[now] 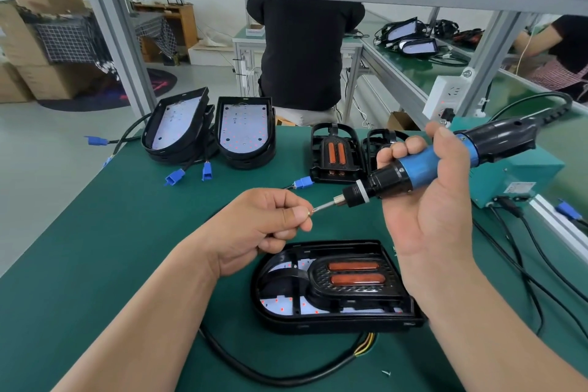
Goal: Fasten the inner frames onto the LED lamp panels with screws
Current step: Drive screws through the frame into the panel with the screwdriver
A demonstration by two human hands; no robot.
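A black LED lamp panel point(331, 320) lies on the green mat in front of me, with a black inner frame point(353, 291) carrying two orange strips set into it. My right hand point(429, 200) grips a blue and black electric screwdriver point(426, 165), held above the panel with its bit pointing left. My left hand point(267, 226) pinches a small screw point(309, 213) between thumb and forefinger, right at the bit's tip.
Two stacks of LED panels point(245, 132) with blue connectors stand at the back left. Loose inner frames point(337, 153) lie at the back centre. A teal power box point(521, 175) sits at the right with cables trailing. A person stands beyond the bench.
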